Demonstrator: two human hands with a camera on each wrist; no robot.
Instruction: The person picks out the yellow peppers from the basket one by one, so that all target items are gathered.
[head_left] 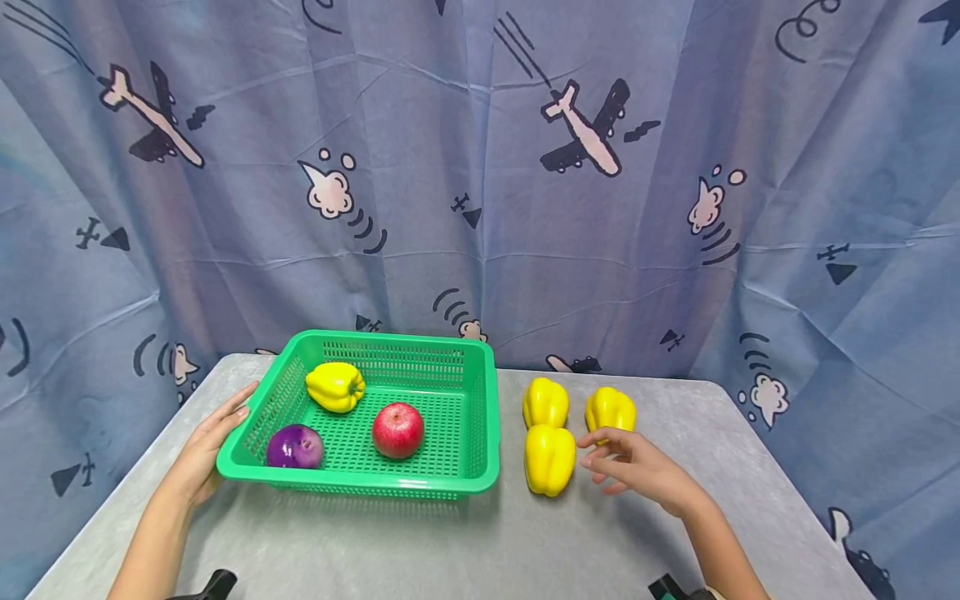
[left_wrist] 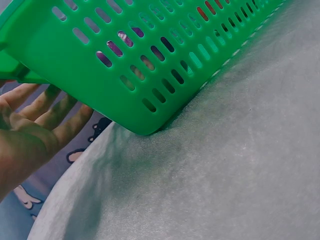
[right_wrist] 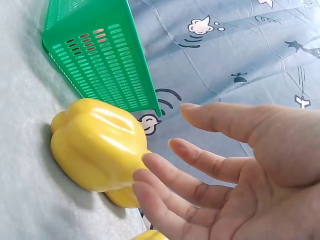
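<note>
My left hand (head_left: 203,451) rests against the left side of a green plastic basket (head_left: 491,433), its fingers (left_wrist: 45,112) fairly straight under the rim in the left wrist view. Inside the basket lie a yellow bell pepper (head_left: 334,387), a red apple (head_left: 397,430) and a purple onion (head_left: 296,447). Right of the basket, my right hand (head_left: 641,469) hovers with loosely bent fingers and nothing in them. Closest to its fingertips is the front yellow bell pepper (head_left: 550,460); a second pepper (head_left: 545,402) stands behind that one, and a third (head_left: 611,410) sits just beyond the hand.
A grey table (head_left: 352,550) carries everything, its far edge close behind the basket. A blue curtain (head_left: 420,108) printed with planes and clouds hangs behind and at both sides. Dark wrist camera parts (head_left: 217,585) show at the bottom of the head view.
</note>
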